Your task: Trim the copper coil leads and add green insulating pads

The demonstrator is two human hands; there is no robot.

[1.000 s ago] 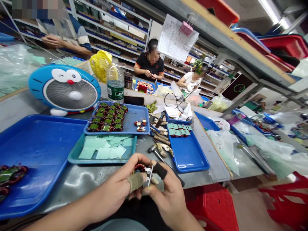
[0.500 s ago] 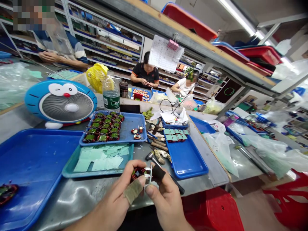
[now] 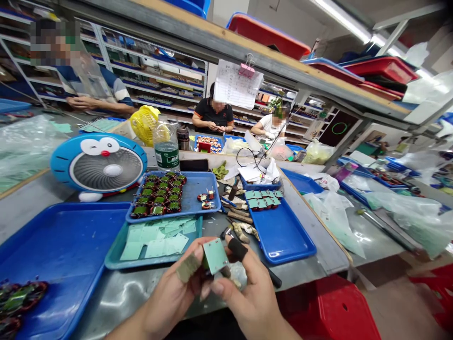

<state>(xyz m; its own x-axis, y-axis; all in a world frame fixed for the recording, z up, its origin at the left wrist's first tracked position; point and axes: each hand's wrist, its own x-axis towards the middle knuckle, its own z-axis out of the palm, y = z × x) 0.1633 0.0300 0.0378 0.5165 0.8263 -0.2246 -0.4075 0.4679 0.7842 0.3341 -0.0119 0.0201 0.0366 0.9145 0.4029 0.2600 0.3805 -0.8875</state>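
My left hand (image 3: 177,293) and my right hand (image 3: 244,293) meet low in the middle, just in front of the table edge. Both are closed on a small coil part (image 3: 214,256) whose pale green square base faces me. My left thumb wears a brown tape wrap, and a black wrap covers a right fingertip. Just beyond them a teal tray (image 3: 116,257) holds several loose green squares. Behind it a blue tray (image 3: 208,200) carries rows of wound coils.
A large blue tray (image 3: 60,255) lies at left with coils in its near corner. Another blue tray (image 3: 283,236) at right holds green-topped parts. A cartoon fan (image 3: 99,165), a bottle (image 3: 166,146) and tools (image 3: 240,222) stand behind. Other people work at the back. Red stools (image 3: 329,311) sit below.
The part has been turned in my hands: earlier its copper winding and metal pins showed, now its green base faces me. The view has shifted slightly.
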